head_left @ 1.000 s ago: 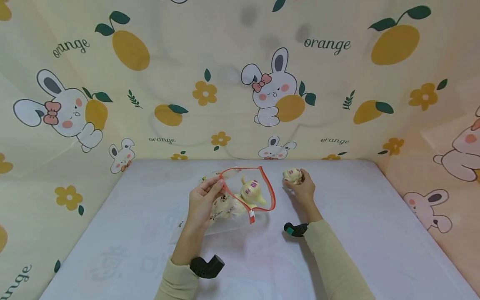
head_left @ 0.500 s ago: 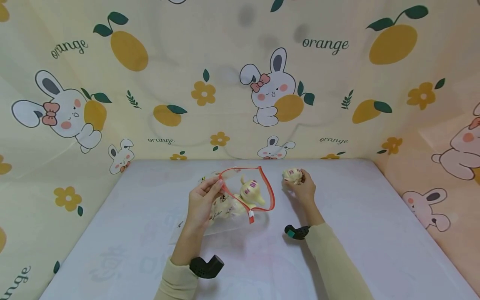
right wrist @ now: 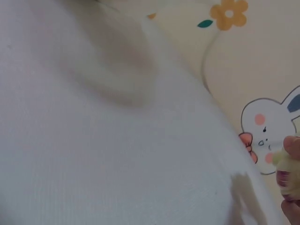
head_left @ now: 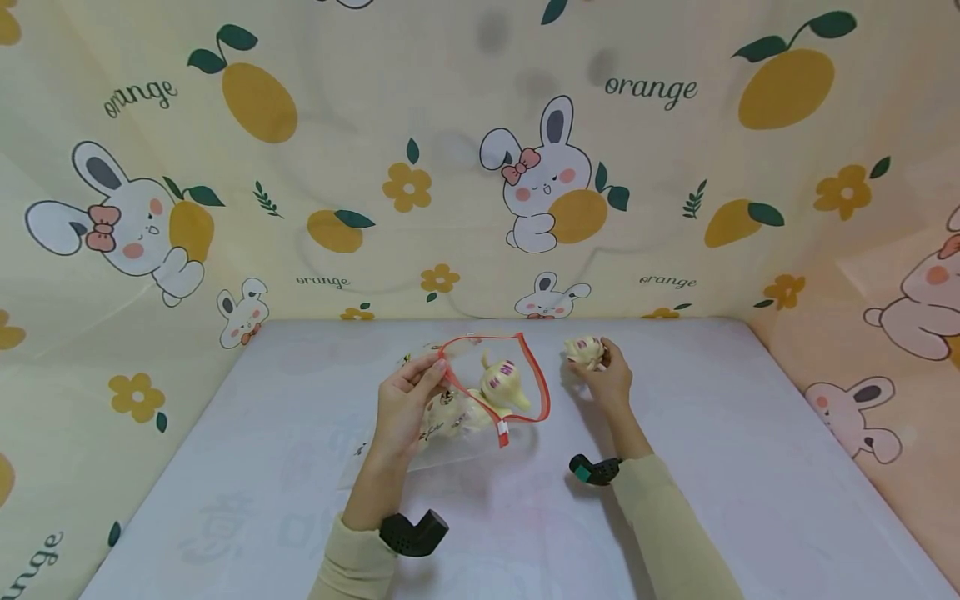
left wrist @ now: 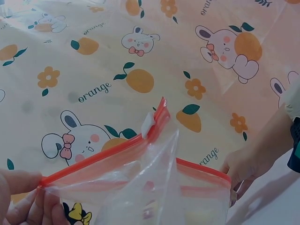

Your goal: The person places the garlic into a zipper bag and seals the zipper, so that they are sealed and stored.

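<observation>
My left hand (head_left: 401,408) pinches the red zip edge of a clear plastic zip bag (left wrist: 136,206), whose mouth gapes toward the right. A white slider (head_left: 503,427) sits near the lower end of the red zip. At the bag's mouth shows a cream rounded toy (head_left: 501,383) with purple marks, and more cream shapes lie behind the printed film. To the right of the bag, my right hand (head_left: 613,379) grips a small cream toy figure (head_left: 583,352) with purple marks between thumb and fingers. Only part of that figure shows in the right wrist view.
A white-covered table (head_left: 712,467) lies under both hands. Behind it and along the sides hangs a cream cloth (head_left: 465,100) printed with rabbits and oranges. Each wrist wears a black camera, the left camera (head_left: 415,533) and the right camera (head_left: 595,470).
My right forearm and its wrist camera have shifted slightly to the right and toward me. Both hands keep their holds, and the bag stays in place.
</observation>
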Demonstrator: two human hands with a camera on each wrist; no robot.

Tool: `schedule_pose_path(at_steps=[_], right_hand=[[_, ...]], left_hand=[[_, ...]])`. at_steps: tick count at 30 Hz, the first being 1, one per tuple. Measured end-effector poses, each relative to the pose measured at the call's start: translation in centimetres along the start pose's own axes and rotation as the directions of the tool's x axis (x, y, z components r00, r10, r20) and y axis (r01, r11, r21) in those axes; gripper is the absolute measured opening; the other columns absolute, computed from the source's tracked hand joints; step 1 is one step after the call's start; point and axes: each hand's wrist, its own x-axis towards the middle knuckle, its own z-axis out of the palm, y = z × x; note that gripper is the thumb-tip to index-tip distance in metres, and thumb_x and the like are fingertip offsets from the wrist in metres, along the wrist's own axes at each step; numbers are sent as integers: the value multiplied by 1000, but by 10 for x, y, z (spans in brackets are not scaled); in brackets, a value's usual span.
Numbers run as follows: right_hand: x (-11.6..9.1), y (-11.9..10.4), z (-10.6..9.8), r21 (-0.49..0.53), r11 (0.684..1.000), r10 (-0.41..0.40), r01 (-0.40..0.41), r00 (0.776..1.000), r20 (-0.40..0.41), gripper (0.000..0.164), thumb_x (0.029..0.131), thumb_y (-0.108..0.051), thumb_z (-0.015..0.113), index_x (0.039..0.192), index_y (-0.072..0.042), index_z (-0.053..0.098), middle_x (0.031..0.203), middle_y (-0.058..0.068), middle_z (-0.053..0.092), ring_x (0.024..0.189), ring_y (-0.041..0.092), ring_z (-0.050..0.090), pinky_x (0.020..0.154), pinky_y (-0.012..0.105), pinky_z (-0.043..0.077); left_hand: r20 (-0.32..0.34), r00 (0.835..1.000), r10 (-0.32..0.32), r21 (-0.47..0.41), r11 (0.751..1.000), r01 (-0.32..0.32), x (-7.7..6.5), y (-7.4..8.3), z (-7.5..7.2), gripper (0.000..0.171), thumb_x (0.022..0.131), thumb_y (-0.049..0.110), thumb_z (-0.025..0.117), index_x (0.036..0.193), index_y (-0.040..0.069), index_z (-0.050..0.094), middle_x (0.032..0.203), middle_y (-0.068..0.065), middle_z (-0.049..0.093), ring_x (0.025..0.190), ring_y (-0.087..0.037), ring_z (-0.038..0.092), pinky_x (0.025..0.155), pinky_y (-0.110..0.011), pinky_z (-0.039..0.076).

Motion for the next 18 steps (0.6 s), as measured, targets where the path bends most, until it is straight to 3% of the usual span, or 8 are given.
schedule_pose_path(at_steps=[7, 18], right_hand=[[-7, -6, 1, 16, 1000, -20, 21, 1000, -11, 76, 82, -14, 76, 145, -1, 36, 140, 26, 48, 127, 36, 46, 105, 44, 44], [-25, -19, -5, 42, 997, -63, 63, 998, -2, 79, 80, -15, 77, 146, -1, 35, 141, 26, 47, 127, 37, 48, 106, 46, 47]], left_hand=[[-1, 1000, -2, -6, 1000, 2, 0, -1, 0, 30, 94, 7, 59, 119, -10, 60, 73, 12, 67, 70, -4, 62, 73, -17, 57], [1, 1000, 0, -1, 1000, 0, 0, -1, 1, 31, 94, 7, 59, 120, -11, 59, 74, 13, 67, 70, -3, 62, 73, -16, 57]])
